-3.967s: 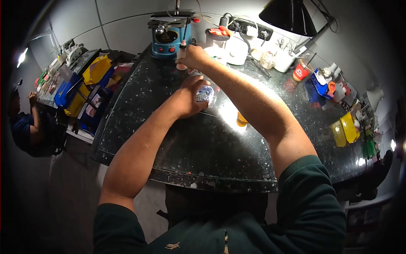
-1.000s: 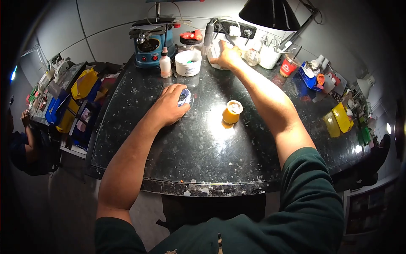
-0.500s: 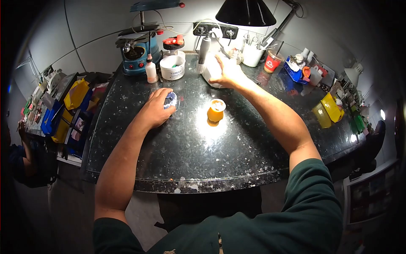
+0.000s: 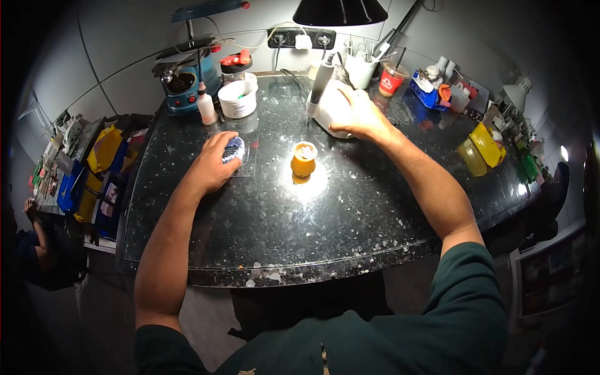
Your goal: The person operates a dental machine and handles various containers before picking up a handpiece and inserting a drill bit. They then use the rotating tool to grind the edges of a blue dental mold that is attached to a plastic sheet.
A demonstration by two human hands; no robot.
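Note:
My left hand (image 4: 214, 161) is closed round a small dark blue and white object (image 4: 234, 150), which rests on a clear square sheet (image 4: 249, 161) on the dark bench. At the back of the bench, my right hand (image 4: 361, 116) grips a white device (image 4: 333, 111) from its right side. A grey handpiece (image 4: 322, 81) stands in the holder on that device's left. Between my hands, nearer to me, an orange jar (image 4: 303, 160) with a pale rim stands upright under the lamp light.
Behind my left hand are a white tub (image 4: 237, 100), a dropper bottle (image 4: 206, 105) and a blue machine (image 4: 185, 87). A black lamp (image 4: 340, 11) hangs above. Back right hold a red cup (image 4: 391, 80) and blue bin (image 4: 427, 94). Another person's arm (image 4: 39, 234) shows far left.
My right hand and the white device with its handpiece have shifted right, relative to the power sockets behind. My left hand stays on the blue and white object. The whole view has shifted slightly.

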